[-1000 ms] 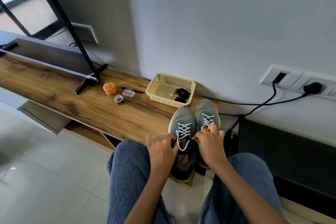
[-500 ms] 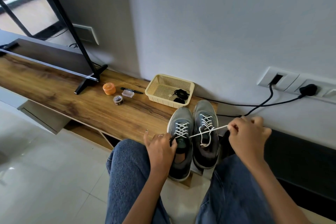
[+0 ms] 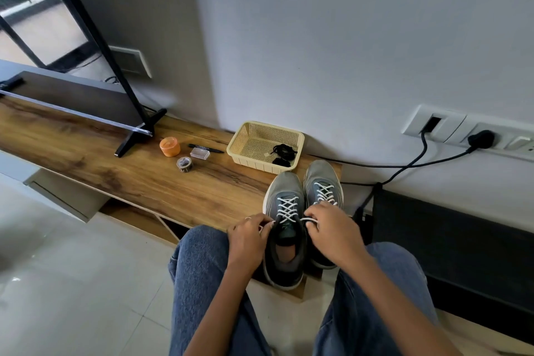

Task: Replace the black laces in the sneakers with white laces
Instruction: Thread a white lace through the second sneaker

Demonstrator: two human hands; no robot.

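Both hands sit low in the middle of the frame, at the collar of the left-hand sneaker. The left hand pinches one end of the white lace at the shoe's left edge, and the right hand curls its fingers round the other end, a small loop showing at its fingertips; the hands are apart, the shoe's tongue between them. This sneaker is crossed in white up to the top eyelets, and so is the right-hand sneaker just beside it on the wooden bench, so the task looks nearly finished. The step in hand seems to be evening out and tying off the ends: pull both sides with equal tension so the crossings lie flat, and keep the ends the same length before knotting. The black laces lie bundled in the cream basket just above the shoes, against the wall. Half a second ago the right hand was out at the right of the frame, drawing the lace taut across the other shoe; it has now come back in close to the eyelets, while the left hand has hardly shifted.
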